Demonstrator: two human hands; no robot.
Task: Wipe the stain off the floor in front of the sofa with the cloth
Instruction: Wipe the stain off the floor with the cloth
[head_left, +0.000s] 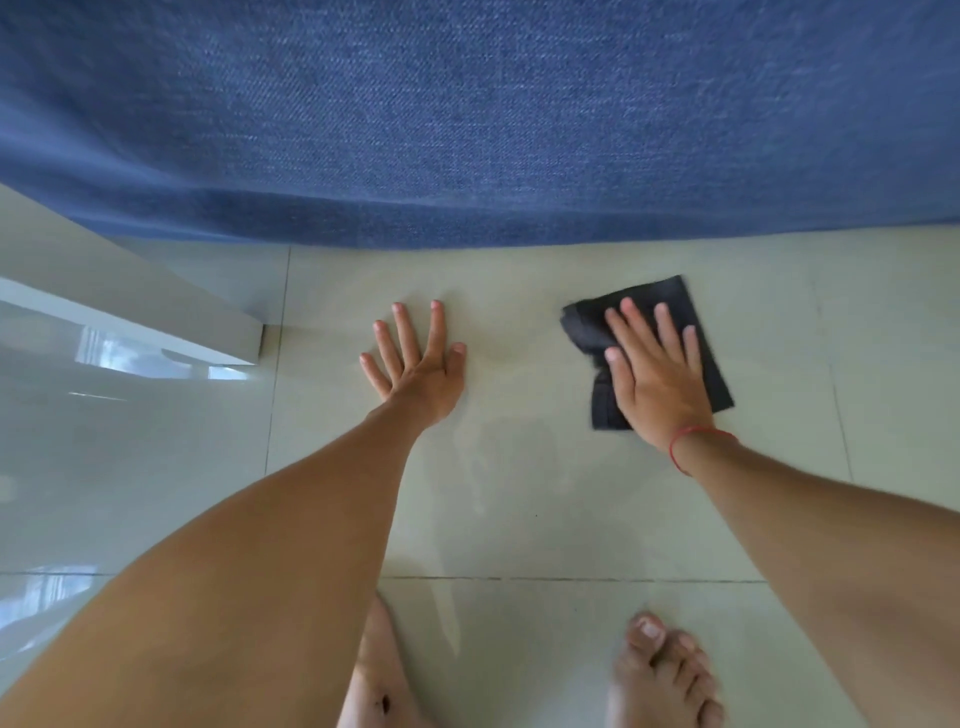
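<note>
right hand (657, 371) hiding cloth (701, 332) middle, sofa (467, 114) cropped above

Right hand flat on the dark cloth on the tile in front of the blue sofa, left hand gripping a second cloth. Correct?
Not quite. In the head view the left hand holds nothing: it lies open, fingers spread, flat on the bare floor. The rest stands: right hand flat on the dark cloth, in front of the blue sofa.

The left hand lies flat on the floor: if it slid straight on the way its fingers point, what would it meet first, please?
Probably the blue sofa: only bare floor lies ahead of the left hand.
</note>
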